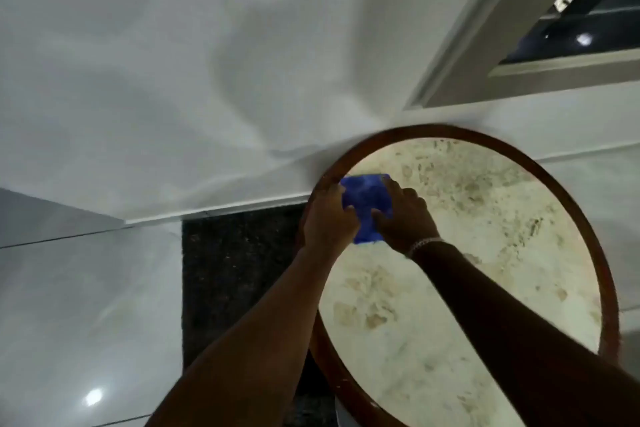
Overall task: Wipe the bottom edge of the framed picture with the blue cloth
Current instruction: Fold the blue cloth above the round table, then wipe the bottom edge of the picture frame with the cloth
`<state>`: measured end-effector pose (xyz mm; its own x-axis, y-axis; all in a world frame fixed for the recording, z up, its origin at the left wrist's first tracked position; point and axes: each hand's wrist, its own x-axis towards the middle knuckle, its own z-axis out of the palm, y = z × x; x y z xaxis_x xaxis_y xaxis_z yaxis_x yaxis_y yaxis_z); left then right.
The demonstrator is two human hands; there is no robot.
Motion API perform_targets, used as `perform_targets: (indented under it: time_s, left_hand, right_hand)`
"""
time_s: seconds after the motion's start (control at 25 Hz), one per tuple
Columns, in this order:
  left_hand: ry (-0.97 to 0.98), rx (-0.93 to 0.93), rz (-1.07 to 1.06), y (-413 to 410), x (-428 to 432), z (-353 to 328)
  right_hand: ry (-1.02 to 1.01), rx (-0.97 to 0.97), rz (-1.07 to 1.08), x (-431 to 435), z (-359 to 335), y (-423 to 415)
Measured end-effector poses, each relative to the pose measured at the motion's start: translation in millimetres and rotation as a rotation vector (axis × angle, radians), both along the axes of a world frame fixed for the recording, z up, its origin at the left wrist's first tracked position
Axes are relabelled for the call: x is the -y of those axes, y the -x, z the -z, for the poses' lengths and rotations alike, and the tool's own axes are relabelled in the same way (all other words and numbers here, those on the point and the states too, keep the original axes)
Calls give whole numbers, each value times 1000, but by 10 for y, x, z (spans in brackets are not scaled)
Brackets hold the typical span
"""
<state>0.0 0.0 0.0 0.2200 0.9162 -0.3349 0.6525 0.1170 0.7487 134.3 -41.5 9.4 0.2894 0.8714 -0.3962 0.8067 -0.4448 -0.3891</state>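
The blue cloth point(367, 204) lies on the round stone worktop point(485, 253), close to its brown rim point(602, 253) on the far left side. The left hand point(329, 218) curls round the cloth's left edge and holds it. The right hand point(405, 215) rests on the cloth's right side with its fingers laid out fairly straight. A dark rug point(235, 270) lies on the floor point(86, 305) beside the worktop.

Blue cloth point(364, 197) flat on tabletop point(485, 236), near rim.
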Motion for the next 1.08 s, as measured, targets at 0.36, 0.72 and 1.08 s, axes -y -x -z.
perform_targets:
  time_s: [0.36, 0.72, 1.08]
  left_hand:
    - [85, 330, -438, -76, -160, -150]
    - [-621, 687, -241, 414, -925, -2957]
    - [-1587, 608, 15, 1043, -1265, -6304]
  right_hand:
    - [-247, -317, 216, -197, -55, 283]
    - [-1033, -643, 201, -926, -2872, 698]
    - [-1843, -449, 50, -1458, -5673, 960]
